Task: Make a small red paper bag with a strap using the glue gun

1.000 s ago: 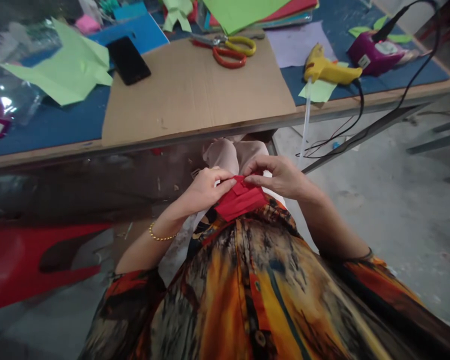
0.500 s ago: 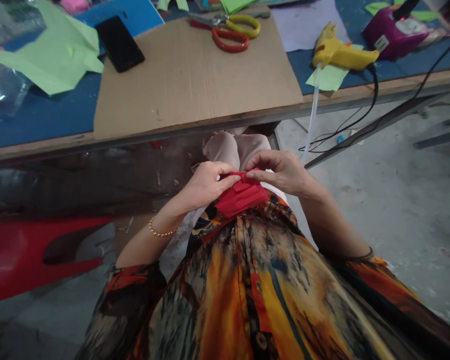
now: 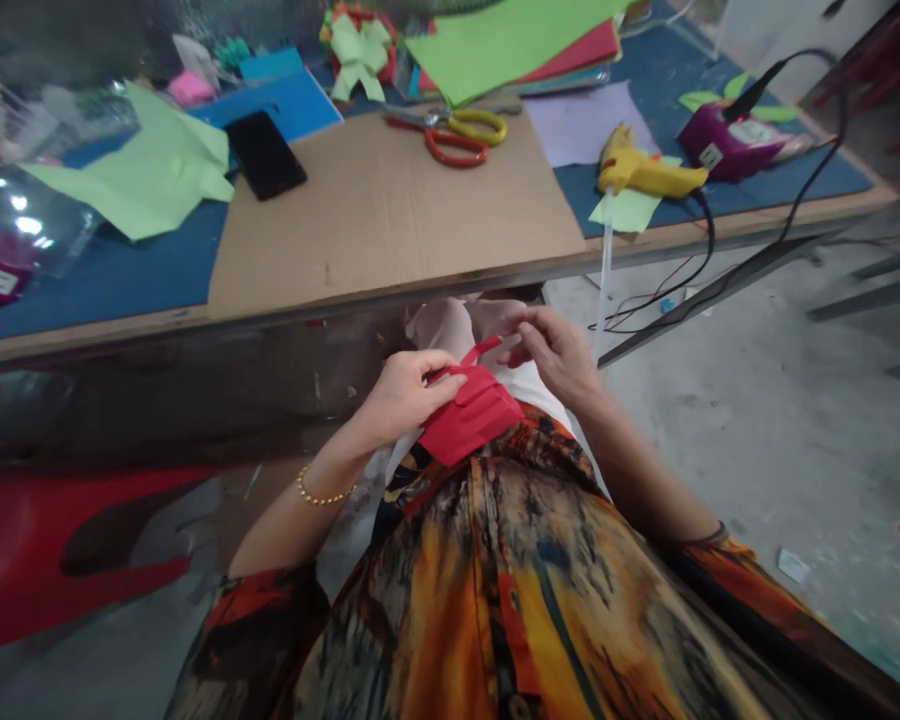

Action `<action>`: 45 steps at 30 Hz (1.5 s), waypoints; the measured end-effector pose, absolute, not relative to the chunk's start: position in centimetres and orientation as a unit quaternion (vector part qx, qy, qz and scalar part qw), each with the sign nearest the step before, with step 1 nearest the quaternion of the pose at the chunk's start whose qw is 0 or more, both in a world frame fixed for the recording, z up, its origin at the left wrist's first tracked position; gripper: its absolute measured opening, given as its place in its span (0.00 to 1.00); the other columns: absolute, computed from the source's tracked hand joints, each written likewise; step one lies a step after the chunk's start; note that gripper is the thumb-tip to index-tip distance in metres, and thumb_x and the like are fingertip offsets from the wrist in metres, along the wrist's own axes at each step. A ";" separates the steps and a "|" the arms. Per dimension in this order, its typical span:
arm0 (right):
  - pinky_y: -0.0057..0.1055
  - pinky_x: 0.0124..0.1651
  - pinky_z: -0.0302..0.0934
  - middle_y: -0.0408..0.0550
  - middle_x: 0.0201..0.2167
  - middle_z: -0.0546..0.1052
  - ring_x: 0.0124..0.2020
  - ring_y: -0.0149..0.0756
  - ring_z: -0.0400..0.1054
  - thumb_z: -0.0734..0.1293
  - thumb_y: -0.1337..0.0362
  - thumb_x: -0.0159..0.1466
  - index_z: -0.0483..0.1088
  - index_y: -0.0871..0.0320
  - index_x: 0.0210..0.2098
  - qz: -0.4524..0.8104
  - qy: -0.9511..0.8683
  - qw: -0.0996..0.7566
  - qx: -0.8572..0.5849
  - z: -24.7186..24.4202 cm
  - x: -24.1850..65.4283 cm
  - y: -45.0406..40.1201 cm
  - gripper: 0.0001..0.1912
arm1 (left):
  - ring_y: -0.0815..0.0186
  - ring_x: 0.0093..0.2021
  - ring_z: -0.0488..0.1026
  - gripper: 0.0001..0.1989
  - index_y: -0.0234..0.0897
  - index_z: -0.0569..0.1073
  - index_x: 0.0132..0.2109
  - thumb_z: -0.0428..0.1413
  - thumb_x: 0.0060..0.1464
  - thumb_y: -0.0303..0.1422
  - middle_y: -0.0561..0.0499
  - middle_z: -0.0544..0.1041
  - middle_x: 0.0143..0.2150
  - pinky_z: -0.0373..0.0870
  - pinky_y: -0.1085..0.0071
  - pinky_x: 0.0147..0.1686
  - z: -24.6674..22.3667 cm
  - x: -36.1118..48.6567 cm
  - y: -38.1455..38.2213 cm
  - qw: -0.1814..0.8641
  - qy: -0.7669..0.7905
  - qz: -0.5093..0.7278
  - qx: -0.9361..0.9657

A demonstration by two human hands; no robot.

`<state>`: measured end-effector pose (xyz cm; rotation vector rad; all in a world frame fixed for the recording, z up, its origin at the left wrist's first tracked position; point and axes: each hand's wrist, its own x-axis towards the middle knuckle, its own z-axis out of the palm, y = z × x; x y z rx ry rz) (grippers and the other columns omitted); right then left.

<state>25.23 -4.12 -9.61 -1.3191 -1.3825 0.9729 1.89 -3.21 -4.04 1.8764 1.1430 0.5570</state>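
The left hand [image 3: 409, 395] is pinching a flat, creased, red paper-like folded piece [image 3: 472, 420] over the person's lap. The right hand [image 3: 559, 355] is curling beside a narrow red strip [image 3: 483, 350] at the piece's far edge; whether it is gripping the strip, I cannot tell. Beyond, a tan cardboard sheet [image 3: 390, 220] is covering part of the blue worktop [image 3: 150, 270]. Unlike half a second ago, the hands are standing apart and the strip is showing.
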 end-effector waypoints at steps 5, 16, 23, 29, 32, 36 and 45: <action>0.32 0.34 0.72 0.42 0.20 0.77 0.21 0.34 0.74 0.64 0.56 0.73 0.72 0.52 0.31 0.257 -0.648 0.442 -0.565 -8.6 25.5 -6.1 0.15 | 0.64 0.31 0.76 0.17 0.36 0.83 0.34 0.55 0.58 0.42 0.50 0.84 0.30 0.69 0.71 0.33 -3.8 1.1 -2.5 0.400 0.471 0.249 0.746; 0.30 0.25 0.61 0.41 0.19 0.77 0.18 0.33 0.71 0.70 0.52 0.69 0.73 0.53 0.28 0.163 -0.607 0.465 -0.624 -1.3 33.2 -5.7 0.17 | 0.61 0.31 0.78 0.17 0.37 0.83 0.34 0.57 0.56 0.45 0.50 0.85 0.31 0.72 0.69 0.33 -3.6 2.5 -1.4 0.410 0.462 0.316 0.720; 0.38 0.43 0.63 0.57 0.43 0.83 0.43 0.48 0.74 0.63 0.61 0.72 0.78 0.55 0.44 -0.129 -0.607 0.331 -0.711 0.2 39.5 2.5 0.12 | 0.59 0.33 0.79 0.19 0.38 0.83 0.34 0.55 0.55 0.47 0.49 0.85 0.31 0.72 0.68 0.34 -4.1 2.2 -1.6 0.339 0.505 0.322 0.725; 0.45 0.58 0.63 0.67 0.59 0.78 0.58 0.58 0.70 0.64 0.62 0.72 0.74 0.63 0.65 -0.105 -0.695 0.084 -0.706 0.1 39.7 7.6 0.25 | 0.60 0.33 0.81 0.19 0.39 0.83 0.35 0.54 0.56 0.47 0.50 0.86 0.32 0.74 0.68 0.36 -4.2 1.5 -2.2 0.308 0.517 0.324 0.730; 0.45 0.55 0.62 0.66 0.58 0.78 0.56 0.58 0.71 0.66 0.59 0.71 0.77 0.62 0.60 -0.094 -0.703 0.060 -0.702 -0.3 39.5 8.6 0.22 | 0.60 0.32 0.80 0.18 0.39 0.82 0.35 0.53 0.57 0.46 0.50 0.85 0.31 0.74 0.68 0.35 -4.1 1.4 -2.4 0.306 0.510 0.321 0.737; 0.41 0.53 0.61 0.66 0.58 0.78 0.54 0.53 0.72 0.65 0.60 0.73 0.78 0.64 0.57 -0.089 -0.715 0.042 -0.692 -0.5 40.2 9.5 0.19 | 0.61 0.32 0.80 0.18 0.39 0.82 0.34 0.53 0.58 0.45 0.50 0.85 0.30 0.74 0.69 0.35 -4.0 1.6 -2.3 0.307 0.500 0.320 0.744; 0.40 0.49 0.59 0.72 0.55 0.76 0.51 0.54 0.70 0.62 0.65 0.73 0.74 0.71 0.56 -0.120 -0.724 0.061 -0.677 -1.3 40.5 9.9 0.19 | 0.61 0.32 0.81 0.17 0.39 0.82 0.34 0.53 0.59 0.44 0.50 0.85 0.31 0.74 0.69 0.36 -4.3 2.0 -2.2 0.323 0.482 0.309 0.754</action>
